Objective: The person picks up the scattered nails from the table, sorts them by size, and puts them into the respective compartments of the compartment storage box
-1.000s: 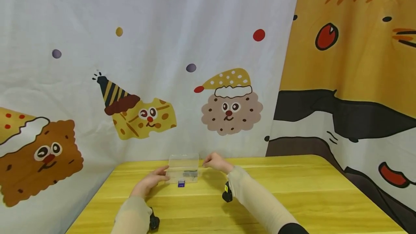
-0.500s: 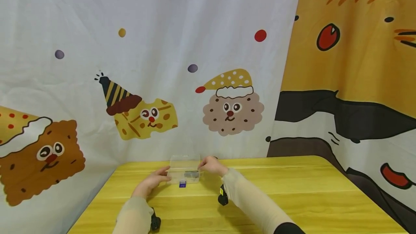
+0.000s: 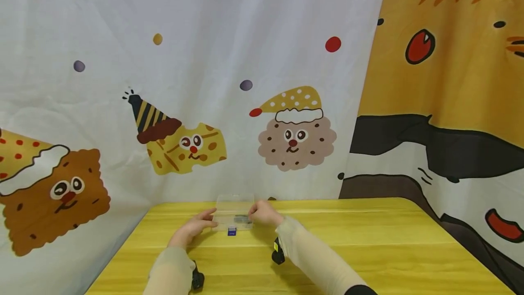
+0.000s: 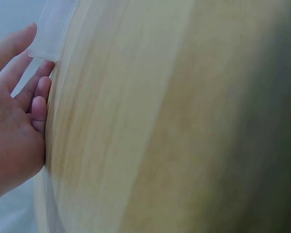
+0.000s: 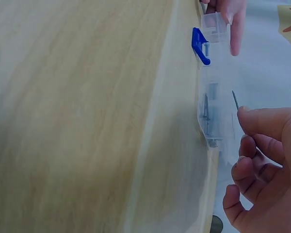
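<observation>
A clear plastic box (image 3: pixel 223 220) with its lid (image 3: pixel 235 201) raised stands near the table's back edge. A blue latch (image 5: pixel 199 45) juts from its front. Thin grey nails (image 5: pixel 206 109) lie in the right compartment. At the box's left end is my left hand (image 3: pixel 195 227), its fingers extended and resting against that end; the left wrist view has this hand (image 4: pixel 17 107) beside the box corner (image 4: pixel 51 34). My right hand (image 3: pixel 264 213) is at the box's right end. Between thumb and forefinger it pinches a thin pointed nail (image 5: pixel 235 100), point upward in the right wrist view.
The wood-grain table (image 3: pixel 348 240) extends to both sides and toward me. Directly behind it hangs a white curtain (image 3: pixel 196 35) with cartoon prints. A black wrist camera (image 3: pixel 278 254) sits under the right sleeve, another camera (image 3: pixel 198 280) under the left.
My right hand has moved left and slightly down, from beside the box to over its right end. My left hand keeps its place at the left end, and the head view has shifted slightly.
</observation>
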A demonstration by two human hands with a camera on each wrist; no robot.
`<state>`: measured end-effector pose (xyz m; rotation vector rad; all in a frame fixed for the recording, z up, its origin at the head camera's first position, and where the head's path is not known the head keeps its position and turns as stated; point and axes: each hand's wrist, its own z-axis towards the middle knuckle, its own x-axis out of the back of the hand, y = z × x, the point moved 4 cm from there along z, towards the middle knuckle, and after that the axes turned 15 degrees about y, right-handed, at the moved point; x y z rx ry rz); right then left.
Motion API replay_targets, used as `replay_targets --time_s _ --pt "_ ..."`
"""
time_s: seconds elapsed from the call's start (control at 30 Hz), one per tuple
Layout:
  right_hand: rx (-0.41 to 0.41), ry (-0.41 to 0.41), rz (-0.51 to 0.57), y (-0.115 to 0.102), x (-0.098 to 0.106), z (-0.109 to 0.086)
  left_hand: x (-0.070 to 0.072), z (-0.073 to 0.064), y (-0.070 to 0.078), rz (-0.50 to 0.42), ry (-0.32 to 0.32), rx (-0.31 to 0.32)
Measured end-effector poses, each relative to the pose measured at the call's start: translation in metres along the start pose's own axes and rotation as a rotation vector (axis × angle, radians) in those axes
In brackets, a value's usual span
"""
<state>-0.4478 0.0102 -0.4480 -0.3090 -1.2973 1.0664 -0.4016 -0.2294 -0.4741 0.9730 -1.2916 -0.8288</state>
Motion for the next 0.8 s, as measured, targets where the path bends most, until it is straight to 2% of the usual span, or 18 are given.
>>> replay_targets --time_s 0.23,0.47,0.63,0.8 --pt "0.015 0.014 -0.024 0.006 -0.005 -0.001 -0.002 -0.002 0.001 -0.009 -0.007 0.003" --pt "0.014 0.038 -0.1 0.003 0.003 -0.006 -0.005 0.0 0.003 -0.005 -0.01 -0.003" --pt "0.002 0.041 -0.055 -0.002 0.014 -0.008 -0.004 0.0 0.004 -0.003 -0.009 0.002" --pt "0.031 0.065 -0.032 0.002 0.024 -0.007 -0.003 0.001 0.003 0.012 -0.016 -0.003"
